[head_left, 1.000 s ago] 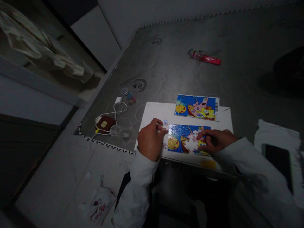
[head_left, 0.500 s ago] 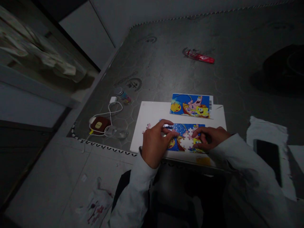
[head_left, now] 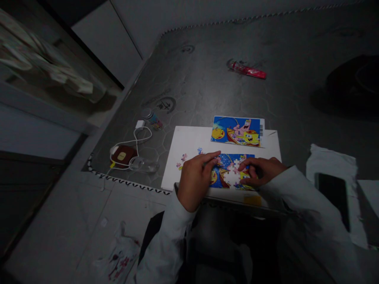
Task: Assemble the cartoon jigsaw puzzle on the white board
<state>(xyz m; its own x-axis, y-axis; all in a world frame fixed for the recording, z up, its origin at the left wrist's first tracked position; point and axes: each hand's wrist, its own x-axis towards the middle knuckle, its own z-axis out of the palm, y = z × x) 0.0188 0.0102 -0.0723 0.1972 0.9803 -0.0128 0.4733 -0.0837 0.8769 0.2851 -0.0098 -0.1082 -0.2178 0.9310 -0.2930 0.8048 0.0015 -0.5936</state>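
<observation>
A partly assembled cartoon jigsaw puzzle (head_left: 223,171) lies on a white board (head_left: 185,142), with a white gap right of its middle. Across the puzzle's left part rests my left hand (head_left: 195,179), its fingers stretched out and no piece visible in them. My right hand (head_left: 262,171) is at the puzzle's right part; thumb and index finger are apart with their tips on it, and the other fingers are curled. Several loose puzzle pieces (head_left: 184,157) lie left of my left hand. Above the puzzle is a printed picture card (head_left: 238,131) with the same cartoon scene.
Left of the board are a small jar (head_left: 153,119), a white cable (head_left: 137,138), a brown case (head_left: 126,155) and a clear bottle (head_left: 145,164). A red-ended packet (head_left: 248,71) lies farther back. A dark phone (head_left: 333,197) rests on white cloth or paper (head_left: 328,159) at right.
My left hand's fingers have straightened from a pinch and now reach over the puzzle. Loose pieces at its left show more. My right hand keeps its place.
</observation>
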